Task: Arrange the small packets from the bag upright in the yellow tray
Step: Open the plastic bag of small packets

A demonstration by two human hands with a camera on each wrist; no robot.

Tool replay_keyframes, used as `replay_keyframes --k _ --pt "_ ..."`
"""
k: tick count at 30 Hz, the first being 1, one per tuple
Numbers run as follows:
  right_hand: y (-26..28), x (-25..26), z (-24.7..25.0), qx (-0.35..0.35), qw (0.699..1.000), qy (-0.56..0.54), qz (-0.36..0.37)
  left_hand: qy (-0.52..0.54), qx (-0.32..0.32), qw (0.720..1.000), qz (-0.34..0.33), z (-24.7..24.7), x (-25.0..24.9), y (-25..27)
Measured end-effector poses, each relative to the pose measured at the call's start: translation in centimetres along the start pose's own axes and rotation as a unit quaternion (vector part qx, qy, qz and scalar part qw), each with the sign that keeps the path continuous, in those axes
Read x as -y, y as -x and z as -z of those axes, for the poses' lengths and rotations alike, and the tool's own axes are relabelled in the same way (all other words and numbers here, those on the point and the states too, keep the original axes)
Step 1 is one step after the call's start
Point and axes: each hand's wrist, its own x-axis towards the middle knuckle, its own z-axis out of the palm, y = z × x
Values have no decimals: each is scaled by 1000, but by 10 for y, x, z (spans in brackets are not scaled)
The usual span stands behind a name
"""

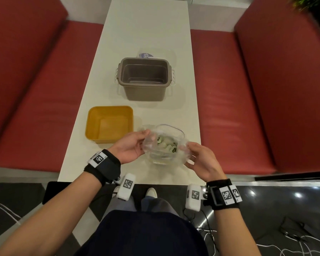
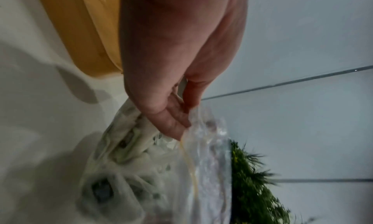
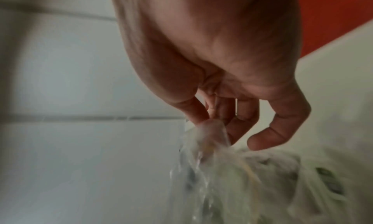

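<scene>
A clear plastic bag (image 1: 164,145) sits on the white table near its front edge, its mouth pulled wide. Inside lie several small white and green packets (image 1: 167,145). My left hand (image 1: 131,145) pinches the bag's left rim, seen close in the left wrist view, where the fingers (image 2: 171,120) grip the clear plastic bag (image 2: 201,155) above the packets (image 2: 125,147). My right hand (image 1: 199,156) pinches the right rim; the right wrist view shows its fingers (image 3: 199,114) on the bag (image 3: 210,147). The yellow tray (image 1: 109,124) stands empty, just left of the bag.
A grey-brown tub (image 1: 145,78) with side latches stands behind the tray and bag, with a clear lid or packet (image 1: 146,55) behind it. Red benches (image 1: 35,89) flank the narrow table (image 1: 144,24). Cables lie on the dark floor (image 1: 294,237) at the right.
</scene>
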Motion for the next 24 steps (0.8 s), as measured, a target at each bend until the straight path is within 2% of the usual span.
replay_keyframes --k 2,5,8,10,12,13,15,18,19,20,22,23,24 --pt "-4 1 11 8 996 -81 -23 28 2 999 21 11 -3 0" --pt "-12 2 20 10 978 -199 -59 -7 8 999 42 12 1 1" --pt "-14 1 8 15 954 -287 -90 11 47 998 42 -3 4 3" --pt "-13 2 4 11 942 -326 -80 -4 68 998 9 -10 7 2" --pt "-13 4 4 -5 955 -292 -44 -114 18 991 -60 -8 14 0" --pt "-14 3 5 -26 970 -242 -15 -185 -23 978 -91 -4 18 -2" --pt "-16 -3 3 -81 991 -88 51 -303 -91 938 -143 -2 24 -3" --pt "-13 -9 -4 -98 977 82 170 -430 -145 865 -216 0 28 -4" --pt "-11 -11 -7 -112 958 151 216 -486 -152 826 -241 -1 29 -4" --pt "-11 -14 -9 -147 925 245 251 -542 -154 784 -260 -2 31 -4" --pt "-6 -18 -16 -223 828 424 291 -627 -146 708 -290 -2 38 -4" --pt "-4 -21 -20 -242 789 480 296 -649 -147 685 -297 -2 40 -5" --pt "-1 -24 -25 -248 766 514 297 -660 -151 673 -299 -3 41 -5"
